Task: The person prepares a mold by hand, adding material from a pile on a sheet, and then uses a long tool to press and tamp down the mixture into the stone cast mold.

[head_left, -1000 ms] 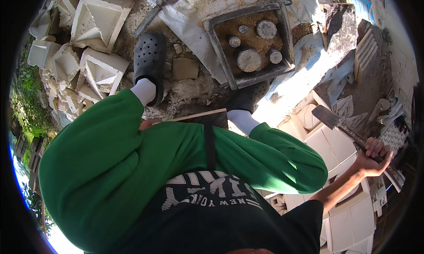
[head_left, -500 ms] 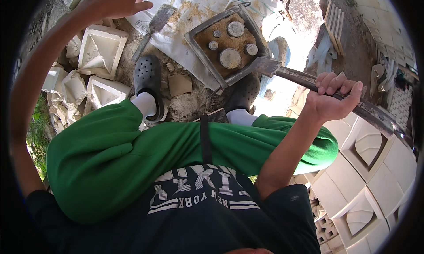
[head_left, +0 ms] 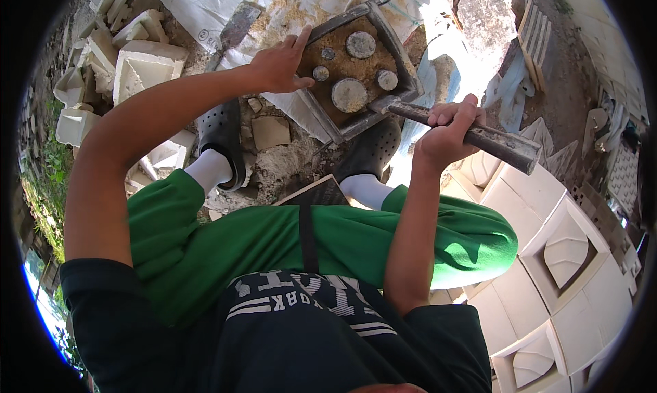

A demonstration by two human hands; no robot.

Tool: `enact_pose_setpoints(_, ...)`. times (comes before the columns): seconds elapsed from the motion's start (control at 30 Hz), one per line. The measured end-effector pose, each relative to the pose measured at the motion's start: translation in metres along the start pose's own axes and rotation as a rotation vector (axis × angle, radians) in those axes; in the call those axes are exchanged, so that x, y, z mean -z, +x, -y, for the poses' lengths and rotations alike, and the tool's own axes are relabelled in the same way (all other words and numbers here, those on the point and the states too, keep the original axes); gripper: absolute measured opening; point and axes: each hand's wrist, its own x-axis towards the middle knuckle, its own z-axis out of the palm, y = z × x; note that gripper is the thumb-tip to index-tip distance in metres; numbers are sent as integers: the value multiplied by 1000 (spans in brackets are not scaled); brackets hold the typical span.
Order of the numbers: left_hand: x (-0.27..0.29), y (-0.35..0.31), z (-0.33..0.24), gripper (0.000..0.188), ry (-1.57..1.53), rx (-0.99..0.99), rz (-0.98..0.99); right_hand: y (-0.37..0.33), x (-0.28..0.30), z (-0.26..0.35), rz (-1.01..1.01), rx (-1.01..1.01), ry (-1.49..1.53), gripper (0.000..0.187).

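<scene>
A square dark mould frame [head_left: 398, 47] lies between my feet, filled with brown sand [head_left: 369, 66]. Set in the sand are several round grey discs, among them a large one [head_left: 349, 95] and another [head_left: 361, 45]. My left hand [head_left: 279, 66] is at the frame's left side, fingers stretched and thumb apart, holding nothing; its fingertips overlap the rim, and I cannot tell if they press on it. My right hand [head_left: 450, 127] is wrapped round a dark bar-like tool [head_left: 508, 149], whose narrow end reaches the frame's near right corner.
A flat-bladed trowel [head_left: 239, 23] lies on a white sheet [head_left: 198, 6] at the far left. Pale square blocks [head_left: 148, 66] pile up on the left. Cream patterned blocks [head_left: 527, 194] line the right. A wooden slatted piece [head_left: 531, 41] lies far right.
My left hand came from the far upper left down to the frame's left side. My right hand moved left with the bar-like tool. The view shifted slightly.
</scene>
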Motion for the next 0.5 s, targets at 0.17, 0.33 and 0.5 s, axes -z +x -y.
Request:
enact_pose_setpoints(0.17,-28,6,-9,112,-20,-20,-316,18,11,-1,187,94,185,25)
enact_pose_setpoints(0.33,-59,-2,-25,116,25,-275,-742,15,15,16,326,-15,169,29)
enact_pose_setpoints(0.5,-77,-2,-38,113,90,-203,-774,-6,18,44,94,47,184,30)
